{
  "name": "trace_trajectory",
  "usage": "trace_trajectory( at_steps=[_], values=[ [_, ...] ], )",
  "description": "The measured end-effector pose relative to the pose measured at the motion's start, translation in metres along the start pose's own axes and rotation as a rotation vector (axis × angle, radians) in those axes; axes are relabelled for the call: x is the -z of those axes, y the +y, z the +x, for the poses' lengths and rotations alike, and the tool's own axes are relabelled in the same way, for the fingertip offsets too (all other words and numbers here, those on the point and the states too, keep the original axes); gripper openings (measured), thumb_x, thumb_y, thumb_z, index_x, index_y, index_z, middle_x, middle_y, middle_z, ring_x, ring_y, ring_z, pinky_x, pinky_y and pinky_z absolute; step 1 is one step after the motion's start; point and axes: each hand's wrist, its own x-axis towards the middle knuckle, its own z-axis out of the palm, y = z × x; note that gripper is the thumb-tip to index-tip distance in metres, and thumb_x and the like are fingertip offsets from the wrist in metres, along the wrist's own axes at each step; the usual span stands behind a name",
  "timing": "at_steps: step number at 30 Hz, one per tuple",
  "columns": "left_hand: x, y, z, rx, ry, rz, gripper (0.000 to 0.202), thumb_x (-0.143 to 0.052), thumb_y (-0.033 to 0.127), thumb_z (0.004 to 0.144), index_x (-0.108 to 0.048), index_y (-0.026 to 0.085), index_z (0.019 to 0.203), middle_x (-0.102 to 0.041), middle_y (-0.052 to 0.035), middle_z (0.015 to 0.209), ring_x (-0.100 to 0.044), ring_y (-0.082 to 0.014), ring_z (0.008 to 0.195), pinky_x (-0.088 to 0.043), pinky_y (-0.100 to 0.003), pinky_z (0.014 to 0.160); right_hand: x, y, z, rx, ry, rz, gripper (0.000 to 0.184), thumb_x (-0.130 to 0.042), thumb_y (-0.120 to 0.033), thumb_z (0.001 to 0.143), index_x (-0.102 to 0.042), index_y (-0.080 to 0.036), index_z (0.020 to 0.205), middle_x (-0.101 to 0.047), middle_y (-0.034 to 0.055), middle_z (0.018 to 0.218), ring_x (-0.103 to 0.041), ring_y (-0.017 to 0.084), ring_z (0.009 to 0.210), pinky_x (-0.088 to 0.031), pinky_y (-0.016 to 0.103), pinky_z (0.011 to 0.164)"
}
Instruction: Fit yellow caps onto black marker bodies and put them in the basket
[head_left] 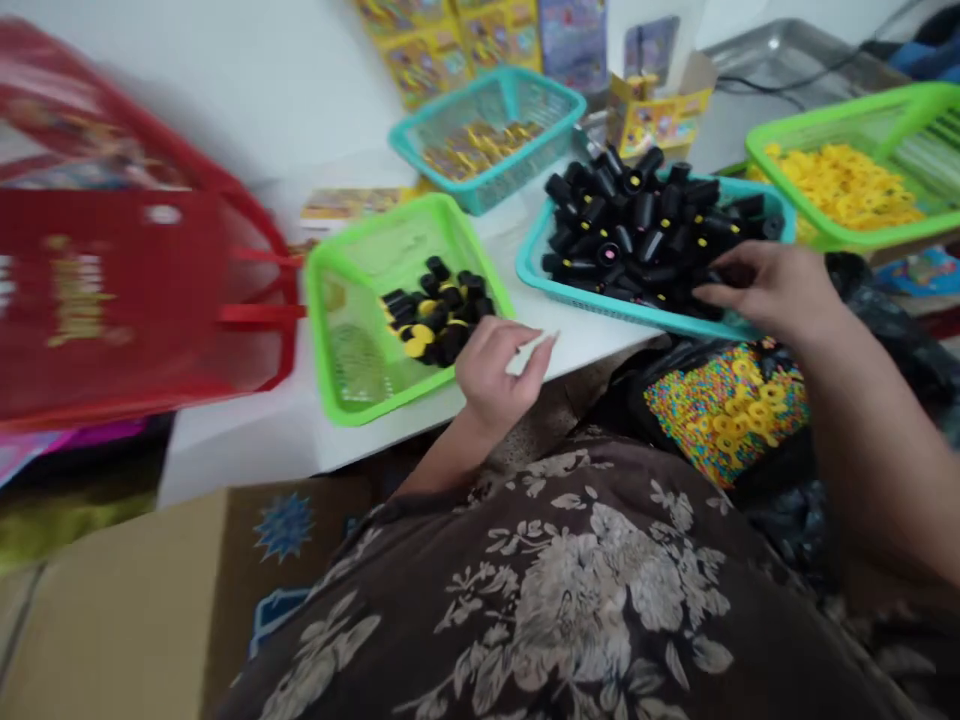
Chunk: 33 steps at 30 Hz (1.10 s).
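Observation:
My right hand [780, 285] reaches over the right rim of a teal basket [630, 310] heaped with black plastic cylinders [641, 215], several of them with yellow dots on their ends. Its thumb and fingers are pinched at a black cylinder, partly hidden. My left hand [499, 370] hovers by the front right corner of a green basket [349, 360]. Its thumb and forefinger are apart, with nothing seen between them, while the other fingers curl. Inside the green basket lie short black pieces with yellow ends [442, 310].
Behind stands another teal basket [480, 195] with gold-coloured pieces. At right, a green basket [840, 235] holds yellow rings. Below my right arm, a black bag [630, 385] contains colourful beads and yellow rings. A red bag [150, 300] and a cardboard box [135, 590] are at left.

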Motion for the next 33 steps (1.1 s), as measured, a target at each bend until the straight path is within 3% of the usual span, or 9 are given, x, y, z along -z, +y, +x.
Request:
trace_trajectory(
  at_steps=[2, 4, 7, 9, 12, 16, 20, 27, 33],
  values=[
    [-0.021, 0.018, -0.011, -0.115, -0.134, -0.177, 0.007, -0.074, 0.025, 0.096, -0.07, 0.02, 0.092, -0.072, -0.0007, 0.082, -0.065, -0.0121, 0.073, -0.051, -0.026, 0.066, 0.011, -0.012, -0.04, 0.041, 0.132, 0.079, 0.031, -0.091, -0.046, 0.078, -0.08, -0.024, 0.096, -0.072, 0.004, 0.08, -0.061, 0.021, 0.069, -0.051, 0.039, 0.068],
    [-0.047, 0.025, -0.025, -0.18, -0.308, -0.321, 0.009, -0.073, 0.025, 0.097, -0.069, 0.02, 0.091, -0.07, -0.0006, 0.081, -0.064, -0.0118, 0.072, -0.05, -0.025, 0.065, 0.012, -0.014, -0.083, 0.047, 0.109, 0.131, 0.037, -0.09, -0.05, 0.076, -0.081, -0.023, 0.099, -0.075, 0.0045, 0.085, -0.063, 0.021, 0.07, -0.051, 0.038, 0.066],
    [-0.094, 0.027, -0.05, -0.19, -0.591, -0.437, 0.018, -0.069, 0.029, 0.1, -0.068, 0.018, 0.085, -0.069, -0.0026, 0.079, -0.064, -0.0146, 0.075, -0.051, -0.027, 0.068, -0.008, 0.0, -0.139, -0.09, -0.1, 0.043, 0.032, -0.087, -0.044, 0.079, -0.081, -0.02, 0.1, -0.078, 0.0063, 0.09, -0.07, 0.023, 0.079, -0.056, 0.037, 0.075],
    [-0.126, 0.028, -0.063, -0.159, -0.78, -0.435, 0.016, -0.068, 0.026, 0.099, -0.07, 0.018, 0.085, -0.071, -0.0052, 0.082, -0.066, -0.0175, 0.081, -0.053, -0.03, 0.074, -0.03, 0.011, -0.164, -0.246, -0.337, -0.215, 0.026, -0.081, -0.035, 0.083, -0.081, -0.018, 0.102, -0.08, 0.0104, 0.097, -0.075, 0.026, 0.088, -0.056, 0.036, 0.08],
    [-0.166, 0.038, -0.075, -0.167, -1.044, -0.369, 0.014, -0.064, 0.013, 0.095, -0.072, 0.016, 0.083, -0.073, -0.0097, 0.088, -0.068, -0.022, 0.089, -0.055, -0.036, 0.086, -0.063, 0.015, -0.174, -0.418, -0.616, -0.6, 0.03, -0.068, -0.03, 0.092, -0.081, -0.011, 0.111, -0.08, 0.0225, 0.113, -0.077, 0.034, 0.105, -0.057, 0.037, 0.086],
    [-0.195, 0.063, -0.079, -0.256, -1.308, -0.29, 0.022, -0.057, -0.001, 0.085, -0.074, 0.012, 0.078, -0.074, -0.016, 0.091, -0.069, -0.0254, 0.096, -0.054, -0.039, 0.095, -0.09, 0.011, -0.16, -0.498, -0.719, -0.688, 0.036, -0.059, -0.024, 0.095, -0.078, -0.007, 0.12, -0.078, 0.0279, 0.121, -0.075, 0.037, 0.115, -0.057, 0.038, 0.091],
    [-0.195, 0.071, -0.075, -0.194, -1.341, -0.309, 0.026, -0.054, -0.002, 0.083, -0.077, 0.01, 0.085, -0.074, -0.0175, 0.095, -0.07, -0.0258, 0.099, -0.055, -0.037, 0.092, -0.097, 0.025, -0.157, -0.519, -0.532, -0.558, 0.032, -0.064, -0.019, 0.091, -0.076, -0.01, 0.119, -0.078, 0.0237, 0.121, -0.075, 0.033, 0.114, -0.055, 0.035, 0.093],
    [-0.172, 0.056, -0.069, 0.289, -1.028, -0.721, 0.038, -0.066, 0.008, 0.081, -0.076, 0.016, 0.116, -0.075, -0.0077, 0.114, -0.071, -0.0163, 0.09, -0.057, -0.029, 0.081, -0.096, 0.055, -0.187, -0.466, 0.041, 0.136, 0.034, -0.083, -0.04, 0.079, -0.069, -0.021, 0.105, -0.077, 0.005, 0.092, -0.073, 0.024, 0.083, -0.059, 0.038, 0.081],
    [-0.172, 0.069, -0.075, 0.601, -1.081, -1.154, 0.035, -0.078, 0.02, 0.077, -0.072, 0.016, 0.111, -0.076, -0.0049, 0.105, -0.07, -0.0167, 0.091, -0.057, -0.028, 0.08, -0.092, 0.044, -0.19, -0.265, 0.201, 0.14, 0.02, -0.077, -0.039, 0.082, -0.071, -0.025, 0.095, -0.076, 0.0068, 0.097, -0.071, 0.026, 0.094, -0.058, 0.042, 0.086]
  ],
)
